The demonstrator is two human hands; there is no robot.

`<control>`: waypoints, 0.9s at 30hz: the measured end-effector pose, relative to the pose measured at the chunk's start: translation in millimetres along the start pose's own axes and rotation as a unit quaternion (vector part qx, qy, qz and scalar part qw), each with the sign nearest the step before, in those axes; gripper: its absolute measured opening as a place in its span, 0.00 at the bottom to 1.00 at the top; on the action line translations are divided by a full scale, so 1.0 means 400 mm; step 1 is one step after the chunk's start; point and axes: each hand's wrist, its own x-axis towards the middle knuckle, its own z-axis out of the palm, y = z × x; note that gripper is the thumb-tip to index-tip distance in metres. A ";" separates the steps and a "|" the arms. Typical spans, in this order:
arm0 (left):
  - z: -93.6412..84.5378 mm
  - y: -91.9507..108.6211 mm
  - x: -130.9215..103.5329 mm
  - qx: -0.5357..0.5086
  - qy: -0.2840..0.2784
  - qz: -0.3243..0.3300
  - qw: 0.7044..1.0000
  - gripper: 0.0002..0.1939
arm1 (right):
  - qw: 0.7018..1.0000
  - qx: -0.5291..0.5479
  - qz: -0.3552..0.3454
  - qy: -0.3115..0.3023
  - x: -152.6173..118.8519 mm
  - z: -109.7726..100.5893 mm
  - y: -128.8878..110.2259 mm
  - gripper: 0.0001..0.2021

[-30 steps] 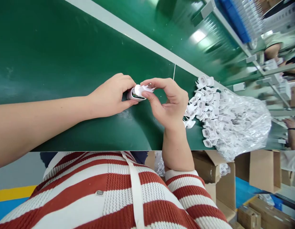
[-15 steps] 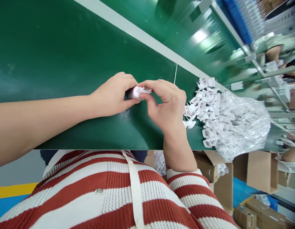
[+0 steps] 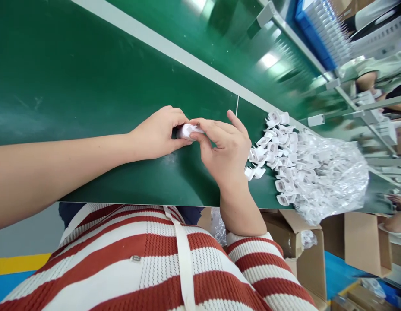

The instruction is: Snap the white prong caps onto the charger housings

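Observation:
Over the green table (image 3: 99,95), my left hand (image 3: 159,131) grips a small white plastic piece (image 3: 187,131) between thumb and fingers. My right hand (image 3: 224,144) pinches the right end of that same piece, its thumb below and index finger above, with another finger raised. A small dark metallic spot shows near the right fingertips. Right of my right hand lies a heap of white plastic parts (image 3: 273,147).
A clear plastic bag (image 3: 336,172) full of white parts lies at the right. Open cardboard boxes (image 3: 362,242) stand below the table edge. A blue tray (image 3: 317,34) is at the upper right. Parts of other people show at the far right.
My right hand's fingers have closed in further over the white piece, and one finger has lifted. The whole view has shifted slightly.

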 end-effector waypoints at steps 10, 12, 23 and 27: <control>0.000 0.003 0.004 0.018 0.011 0.006 1.000 0.12 | 1.000 0.010 0.017 -0.011 -0.002 0.009 -0.011 0.14; 0.001 -0.004 0.005 0.023 0.017 0.021 0.999 0.13 | 0.999 0.029 0.010 -0.016 0.000 0.012 -0.001 0.13; -0.038 0.074 -0.021 -0.303 -0.029 -0.107 0.946 0.28 | 0.904 0.423 0.019 0.057 0.019 0.033 0.065 0.29; -0.047 0.119 -0.039 -0.389 -0.037 -0.123 0.912 0.24 | 0.890 0.447 -0.028 0.089 0.014 0.025 0.052 0.24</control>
